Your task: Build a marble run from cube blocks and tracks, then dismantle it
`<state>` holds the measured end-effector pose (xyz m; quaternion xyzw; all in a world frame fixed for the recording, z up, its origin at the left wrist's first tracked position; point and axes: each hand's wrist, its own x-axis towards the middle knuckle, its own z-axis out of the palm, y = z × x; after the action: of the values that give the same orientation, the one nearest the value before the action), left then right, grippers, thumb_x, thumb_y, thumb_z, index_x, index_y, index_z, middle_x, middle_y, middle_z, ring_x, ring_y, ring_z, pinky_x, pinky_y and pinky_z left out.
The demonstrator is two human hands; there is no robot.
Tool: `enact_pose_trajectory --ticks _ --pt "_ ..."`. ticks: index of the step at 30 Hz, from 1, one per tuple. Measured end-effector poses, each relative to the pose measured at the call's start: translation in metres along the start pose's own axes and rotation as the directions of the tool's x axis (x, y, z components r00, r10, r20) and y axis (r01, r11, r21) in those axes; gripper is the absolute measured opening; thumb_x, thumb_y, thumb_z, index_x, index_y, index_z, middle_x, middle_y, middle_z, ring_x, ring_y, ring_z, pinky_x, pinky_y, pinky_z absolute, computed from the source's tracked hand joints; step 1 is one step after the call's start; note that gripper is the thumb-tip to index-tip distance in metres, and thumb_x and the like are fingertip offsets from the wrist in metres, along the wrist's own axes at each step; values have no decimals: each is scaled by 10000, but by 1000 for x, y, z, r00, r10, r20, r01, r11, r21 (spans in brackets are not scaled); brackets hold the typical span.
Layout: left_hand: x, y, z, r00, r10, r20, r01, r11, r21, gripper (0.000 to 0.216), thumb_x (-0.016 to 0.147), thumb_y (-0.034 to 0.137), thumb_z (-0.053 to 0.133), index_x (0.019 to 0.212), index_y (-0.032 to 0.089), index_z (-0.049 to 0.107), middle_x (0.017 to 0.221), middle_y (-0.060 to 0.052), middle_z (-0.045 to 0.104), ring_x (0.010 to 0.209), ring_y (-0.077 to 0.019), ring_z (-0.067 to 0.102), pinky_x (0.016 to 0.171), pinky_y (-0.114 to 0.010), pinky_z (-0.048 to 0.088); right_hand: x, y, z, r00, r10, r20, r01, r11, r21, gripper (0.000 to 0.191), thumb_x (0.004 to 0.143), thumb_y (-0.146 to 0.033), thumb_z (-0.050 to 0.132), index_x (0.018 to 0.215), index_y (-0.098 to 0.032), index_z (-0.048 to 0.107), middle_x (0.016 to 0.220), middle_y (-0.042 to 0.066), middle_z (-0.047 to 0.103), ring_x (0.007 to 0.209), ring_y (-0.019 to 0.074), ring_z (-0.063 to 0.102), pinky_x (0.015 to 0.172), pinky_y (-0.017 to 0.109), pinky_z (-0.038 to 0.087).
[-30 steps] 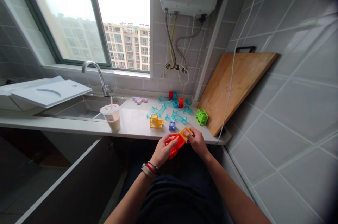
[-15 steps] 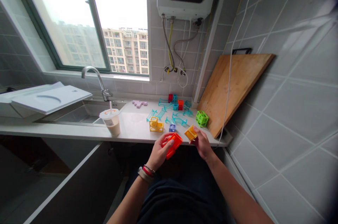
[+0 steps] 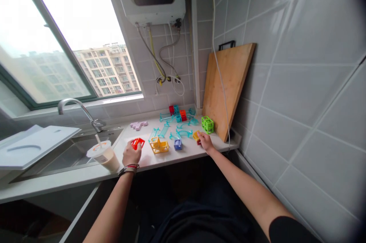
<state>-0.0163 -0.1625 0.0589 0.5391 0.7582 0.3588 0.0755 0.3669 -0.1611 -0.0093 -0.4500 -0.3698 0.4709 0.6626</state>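
My left hand point(image 3: 132, 154) is closed around a red toy block point(image 3: 138, 143) with an open frame, low over the counter left of the yellow blocks. In my right hand point(image 3: 206, 142) is a yellow toy block point(image 3: 196, 135), at the counter surface near the green block; a darker red bit shows below it. Between my hands stand joined yellow frame blocks point(image 3: 159, 146) and a small blue-purple block point(image 3: 177, 144). The green frame block point(image 3: 207, 124) sits just beyond my right hand. Turquoise track-like pieces point(image 3: 164, 130) lie behind, with red and turquoise blocks point(image 3: 183, 115) among them.
A lidded cup with a straw point(image 3: 104, 155) stands near the counter edge by the sink point(image 3: 77, 151). Pink pieces point(image 3: 138, 125) lie behind my left hand. A wooden board point(image 3: 225, 86) leans on the right wall, a white cable point(image 3: 220, 79) hanging before it.
My hands have moved apart: the left carried the red block leftward to the counter, the right brought the yellow block down beside the green one. The view has turned right.
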Motion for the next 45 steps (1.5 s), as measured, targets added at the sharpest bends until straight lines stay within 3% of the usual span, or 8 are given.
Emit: enact_pose_trajectory --ticks 6,13,20,25,31,34,38,45 --pt "22 -11 35 988 110 113 -131 971 201 552 949 497 512 1395 178 581 1303 -232 649 1122 -418 651 918 -533 503 12 13 -15 996 40 78 -45 997 62 547 760 -706 733 825 -164 693 653 14 683 545 129 628 503 233 553" --pt "34 -18 45 957 257 133 -282 931 233 542 952 604 489 1295 225 667 1331 -196 630 1197 -404 579 959 -552 478 19 23 -20 995 45 87 -56 990 131 512 803 -677 718 862 -169 694 707 17 695 557 123 642 508 226 563" --pt "36 -16 41 926 362 -103 -363 932 15 548 1019 481 338 1315 115 618 1444 -246 538 1431 -421 389 1171 -643 272 15 20 -21 994 35 107 -51 988 149 495 839 -651 694 828 -156 711 714 46 717 573 138 659 536 244 573" --pt "4 -13 60 922 373 -106 -388 882 -268 516 1028 502 387 1380 151 529 1370 -183 605 1272 -306 598 1095 -482 470 10 17 -24 992 26 123 -43 989 140 420 827 -577 733 870 -159 737 788 60 749 641 149 687 594 250 587" --pt "-16 -8 83 955 297 21 -242 814 -527 725 909 516 679 1494 178 415 1512 -214 503 1365 -342 560 1099 -495 499 6 14 -24 988 -4 152 -11 995 100 348 733 -464 835 903 -179 731 876 44 765 766 181 726 663 277 612" --pt "-14 -5 85 947 282 153 -128 768 -627 711 864 480 754 1443 177 473 1382 -202 620 1239 -337 662 1006 -487 572 7 16 -23 992 -21 126 8 995 101 349 693 -409 859 916 -204 686 920 25 760 765 188 739 688 313 631" --pt "-13 2 85 909 307 282 -14 698 -716 572 787 446 835 1239 169 622 1143 -152 747 1043 -310 747 905 -464 618 9 18 -20 995 -21 95 11 994 110 301 758 -387 796 955 -220 640 888 10 745 689 185 750 678 340 645" --pt "-12 12 81 957 163 239 104 578 -809 582 751 545 827 1150 171 627 1118 -129 726 967 -258 744 790 -368 629 7 14 -22 994 0 109 -15 991 132 312 828 -466 746 977 -199 685 904 36 754 735 184 764 685 318 651"
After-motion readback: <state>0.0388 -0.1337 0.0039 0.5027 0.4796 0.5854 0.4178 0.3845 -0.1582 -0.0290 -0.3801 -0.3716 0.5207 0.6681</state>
